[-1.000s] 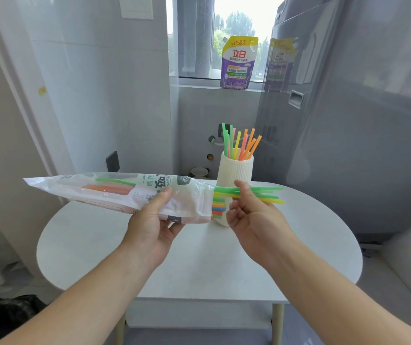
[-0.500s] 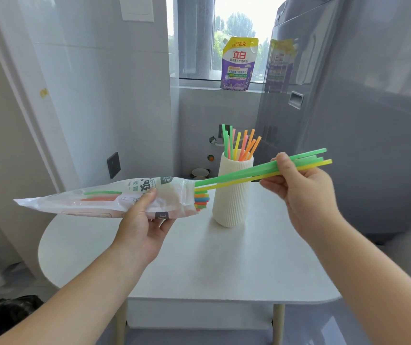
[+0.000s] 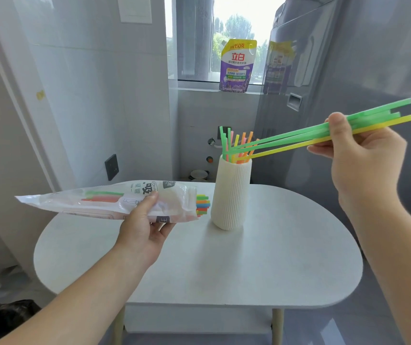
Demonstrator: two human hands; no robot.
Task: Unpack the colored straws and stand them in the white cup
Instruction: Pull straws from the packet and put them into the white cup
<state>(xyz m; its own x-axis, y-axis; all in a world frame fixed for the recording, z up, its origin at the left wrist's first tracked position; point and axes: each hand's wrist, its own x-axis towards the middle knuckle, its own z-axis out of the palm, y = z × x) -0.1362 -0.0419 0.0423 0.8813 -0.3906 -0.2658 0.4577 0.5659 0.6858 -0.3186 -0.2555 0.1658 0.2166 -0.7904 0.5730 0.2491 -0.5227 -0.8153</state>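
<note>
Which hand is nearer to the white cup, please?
Left. The left hand grips the straw packet just left of the white cup; the right hand holds loose straws higher, farther to its right.

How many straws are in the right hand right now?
3 visible: an upper green straw, a second green straw just under it, and a yellow straw lowest, all pinched by the right hand. Another could be hidden between them.
</note>
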